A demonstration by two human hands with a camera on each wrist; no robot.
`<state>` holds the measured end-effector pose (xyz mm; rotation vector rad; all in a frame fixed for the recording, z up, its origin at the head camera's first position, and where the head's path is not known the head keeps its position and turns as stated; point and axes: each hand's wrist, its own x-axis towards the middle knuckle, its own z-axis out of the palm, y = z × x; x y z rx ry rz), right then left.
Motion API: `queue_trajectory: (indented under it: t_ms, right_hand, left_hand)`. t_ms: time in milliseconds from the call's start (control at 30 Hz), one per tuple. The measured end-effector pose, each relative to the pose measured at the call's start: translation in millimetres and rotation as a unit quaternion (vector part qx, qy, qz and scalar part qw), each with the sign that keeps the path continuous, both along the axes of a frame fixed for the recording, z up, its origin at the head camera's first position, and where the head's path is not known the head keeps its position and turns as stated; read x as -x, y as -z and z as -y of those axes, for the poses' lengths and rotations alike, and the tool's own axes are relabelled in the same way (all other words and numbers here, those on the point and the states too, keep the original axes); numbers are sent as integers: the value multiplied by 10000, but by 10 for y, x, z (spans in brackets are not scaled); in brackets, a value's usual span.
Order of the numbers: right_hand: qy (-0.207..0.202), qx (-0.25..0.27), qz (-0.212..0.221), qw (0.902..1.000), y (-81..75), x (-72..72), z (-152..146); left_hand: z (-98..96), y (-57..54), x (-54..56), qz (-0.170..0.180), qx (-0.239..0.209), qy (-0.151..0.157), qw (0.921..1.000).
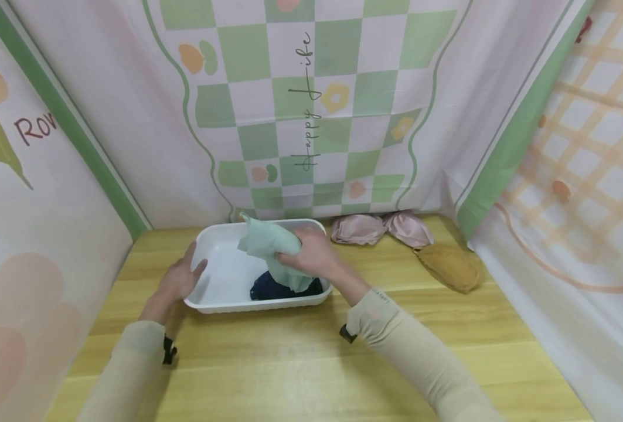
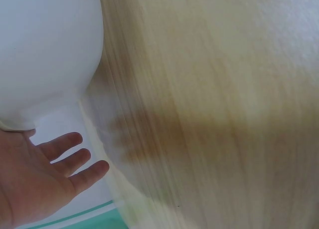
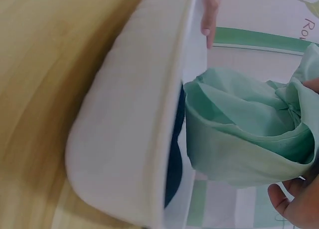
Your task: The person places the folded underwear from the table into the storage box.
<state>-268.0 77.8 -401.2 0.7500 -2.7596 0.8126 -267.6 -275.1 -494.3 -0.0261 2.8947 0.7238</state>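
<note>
My right hand (image 1: 313,253) grips a mint-green bra (image 1: 271,237) above the right half of a white tray (image 1: 221,266). In the right wrist view, the bra's smooth cups (image 3: 239,149) fold over each other, with a small gathered knot near the fingers. Beneath it in the tray lies a dark navy piece of fabric (image 1: 269,287), partly covered by the green one. My left hand (image 1: 179,278) rests at the tray's left rim, thumb on the inner side. Its other fingers (image 2: 72,161) spread loosely outside the wall in the left wrist view.
A pink bra (image 1: 361,228) lies at the back of the wooden table (image 1: 269,363), right of the tray. Beside it sits a folded mustard-yellow fabric piece (image 1: 450,268). Printed curtains (image 1: 337,135) hang behind and along both sides.
</note>
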Motion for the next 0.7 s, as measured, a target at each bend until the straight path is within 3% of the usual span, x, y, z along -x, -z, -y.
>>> queue_trajectory:
  t_ms: [333,700]
  right_hand:
    - [8,-1011,-416,9940,334,74,-126]
    - [-340,-1702,-697,9824,496,36,-278]
  left_hand:
    - [2,2,4,-32,27,4,10000]
    - [8,9,8,-17,26,26,10000]
